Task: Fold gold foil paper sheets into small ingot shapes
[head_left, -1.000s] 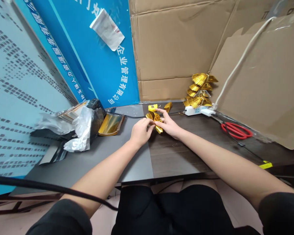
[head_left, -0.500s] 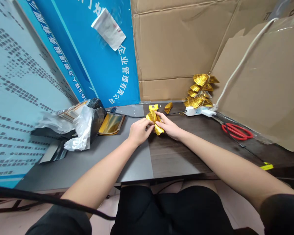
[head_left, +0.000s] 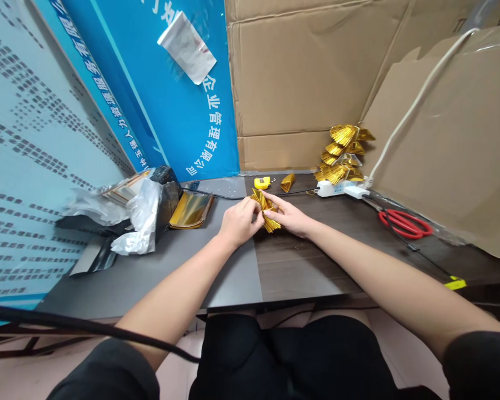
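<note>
A pleated piece of gold foil paper point(head_left: 270, 222) is held between both hands over the dark part of the desk. Its folds fan out above and below the pinched middle. My left hand point(head_left: 241, 222) is closed, with thumb and forefinger pinching the paper at its centre from the left. From the right, my right hand point(head_left: 289, 218) grips the same paper, its thumb in front and fingers behind. Just beyond the hands lie a yellow tape measure point(head_left: 262, 183) and a small folded gold piece point(head_left: 288, 181).
A stack of gold sheets point(head_left: 191, 210) lies left of the hands, beside crumpled plastic bags point(head_left: 144, 208). Several gold fans point(head_left: 342, 155) are piled by a white power strip point(head_left: 331, 189) at the back right. Red-handled scissors point(head_left: 406, 223) lie farther right. Cardboard point(head_left: 300, 83) lines the back.
The gold paper has turned slightly in my hands, and its upper fan looks narrower. Both hands stay in nearly the same place. The view has shifted a little.
</note>
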`<state>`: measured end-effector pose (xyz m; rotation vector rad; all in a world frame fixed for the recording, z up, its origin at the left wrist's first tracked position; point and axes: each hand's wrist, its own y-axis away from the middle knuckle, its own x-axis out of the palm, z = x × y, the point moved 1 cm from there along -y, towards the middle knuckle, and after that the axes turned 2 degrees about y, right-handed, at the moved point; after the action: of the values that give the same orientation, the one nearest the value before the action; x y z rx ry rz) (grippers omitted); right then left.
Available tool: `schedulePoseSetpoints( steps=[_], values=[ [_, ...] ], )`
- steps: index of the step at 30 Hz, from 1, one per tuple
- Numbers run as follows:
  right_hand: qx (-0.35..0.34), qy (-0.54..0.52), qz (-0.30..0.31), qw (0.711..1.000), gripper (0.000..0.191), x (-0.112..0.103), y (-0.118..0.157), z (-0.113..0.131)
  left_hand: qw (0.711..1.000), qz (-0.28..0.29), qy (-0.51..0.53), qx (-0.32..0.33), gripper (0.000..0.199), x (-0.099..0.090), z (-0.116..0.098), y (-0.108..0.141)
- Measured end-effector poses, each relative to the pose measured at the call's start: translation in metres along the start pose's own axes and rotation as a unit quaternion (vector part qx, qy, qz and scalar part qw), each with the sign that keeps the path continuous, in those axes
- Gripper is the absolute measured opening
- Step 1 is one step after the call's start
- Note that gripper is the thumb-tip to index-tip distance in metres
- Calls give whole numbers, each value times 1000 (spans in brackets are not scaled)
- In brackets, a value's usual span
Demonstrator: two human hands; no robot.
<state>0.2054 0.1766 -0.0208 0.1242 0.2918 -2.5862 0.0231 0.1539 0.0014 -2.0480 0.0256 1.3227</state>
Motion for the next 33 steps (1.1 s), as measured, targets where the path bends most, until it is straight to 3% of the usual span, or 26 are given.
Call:
schedulePoseSetpoints(
  steps=[13,24,33],
  values=[
    [-8,-3,-19,1000,81,2,1,4,996,-39,-16,-81,5,2,0,1],
    [-30,29,-72,996,57,3,-3,-5,999,-26,43,-11,9,10,-2,2],
    [-66,199,-81,975,54,-8,0,9,996,-11,81,21,12,-5,2,4]
  ],
)
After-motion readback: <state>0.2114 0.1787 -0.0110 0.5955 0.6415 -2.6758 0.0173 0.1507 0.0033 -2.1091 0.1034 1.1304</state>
